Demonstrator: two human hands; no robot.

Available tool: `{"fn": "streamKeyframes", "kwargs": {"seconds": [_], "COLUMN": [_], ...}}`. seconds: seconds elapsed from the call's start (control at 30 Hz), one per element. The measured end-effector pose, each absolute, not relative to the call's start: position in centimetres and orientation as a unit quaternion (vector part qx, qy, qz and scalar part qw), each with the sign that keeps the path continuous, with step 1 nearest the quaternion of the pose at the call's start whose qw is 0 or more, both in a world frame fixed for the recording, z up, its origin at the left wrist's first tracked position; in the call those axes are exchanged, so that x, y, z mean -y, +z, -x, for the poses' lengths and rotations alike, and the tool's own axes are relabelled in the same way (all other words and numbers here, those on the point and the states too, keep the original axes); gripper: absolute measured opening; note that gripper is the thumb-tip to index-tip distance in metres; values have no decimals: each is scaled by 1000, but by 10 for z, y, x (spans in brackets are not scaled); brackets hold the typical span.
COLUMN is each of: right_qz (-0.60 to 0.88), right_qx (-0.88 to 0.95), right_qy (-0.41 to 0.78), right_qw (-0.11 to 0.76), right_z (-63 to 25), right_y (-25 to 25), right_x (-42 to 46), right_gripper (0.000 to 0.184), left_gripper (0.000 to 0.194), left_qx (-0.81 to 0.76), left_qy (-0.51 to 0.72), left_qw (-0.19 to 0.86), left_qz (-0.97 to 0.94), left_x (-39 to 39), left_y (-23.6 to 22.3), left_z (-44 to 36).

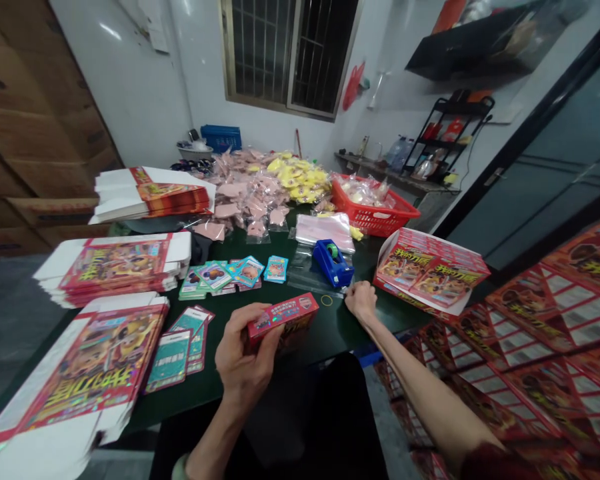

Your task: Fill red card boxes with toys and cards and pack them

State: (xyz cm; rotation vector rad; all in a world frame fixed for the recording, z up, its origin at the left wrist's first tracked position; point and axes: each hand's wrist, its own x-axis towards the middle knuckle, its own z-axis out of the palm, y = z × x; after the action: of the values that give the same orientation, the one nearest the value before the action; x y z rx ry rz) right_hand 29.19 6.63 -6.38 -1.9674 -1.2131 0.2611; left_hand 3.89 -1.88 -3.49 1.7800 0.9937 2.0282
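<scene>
My left hand [247, 357] is wrapped round a small red printed box [293, 313], holding it tilted above the table's near edge. My right hand [361, 301] has its fingers curled together right at the front end of a blue tape dispenser [333, 263] with a green roll core. Whatever those fingers pinch is hidden. A yellow rubber band [327, 301] lies on the dark green table between the box and my right hand. Behind the dispenser is a stack of clear plastic bags [324, 230].
Flat printed cartons [95, 367] are stacked at the left, beside teal cards [167, 360] and picture cards [215, 275]. Bagged pink pieces [250, 193] and yellow pieces [300, 177] are heaped behind. A red basket [380, 219] and a display carton of boxes [430, 270] stand right.
</scene>
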Motion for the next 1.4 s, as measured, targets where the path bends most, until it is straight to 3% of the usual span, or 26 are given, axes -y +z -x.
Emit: {"fn": "streamKeyframes", "kwargs": {"seconds": [0.17, 0.27, 0.37, 0.6, 0.83, 0.97, 1.1, 1.23, 1.4], "right_qz": [684, 514, 434, 467, 489, 529, 554, 570, 532], "right_qx": [501, 503, 450, 389, 357, 321, 354, 368, 335], "right_qy": [166, 350, 453, 470, 482, 487, 519, 449, 393], "right_qw": [504, 600, 635, 640, 633, 616, 546, 581, 671], "right_z": [-235, -189, -154, -138, -139, -133, -136, -147, -160], "right_y": [-27, 0, 11, 4, -2, -34, -62, -65, -55], "right_x": [13, 52, 61, 48, 46, 42, 49, 54, 40], "right_gripper": [24, 25, 25, 27, 34, 43, 44, 41, 47], "left_gripper": [37, 34, 31, 32, 32, 28, 15, 14, 40], "left_qx": [-360, -373, -376, -351, -319, -306, -346, -467, -465], "left_qy": [708, 707, 701, 662, 475, 544, 635, 701, 742], "left_qw": [149, 117, 94, 90, 56, 61, 25, 124, 353], "left_qz": [-590, -590, -599, -656, -818, -779, -690, -524, -329], "left_x": [20, 22, 24, 21, 17, 12, 10, 22, 28], "left_y": [-36, -35, -34, -31, -11, -8, -11, -28, -50], "left_z": [-43, -44, -44, -35, -13, -20, -27, -14, 2]}}
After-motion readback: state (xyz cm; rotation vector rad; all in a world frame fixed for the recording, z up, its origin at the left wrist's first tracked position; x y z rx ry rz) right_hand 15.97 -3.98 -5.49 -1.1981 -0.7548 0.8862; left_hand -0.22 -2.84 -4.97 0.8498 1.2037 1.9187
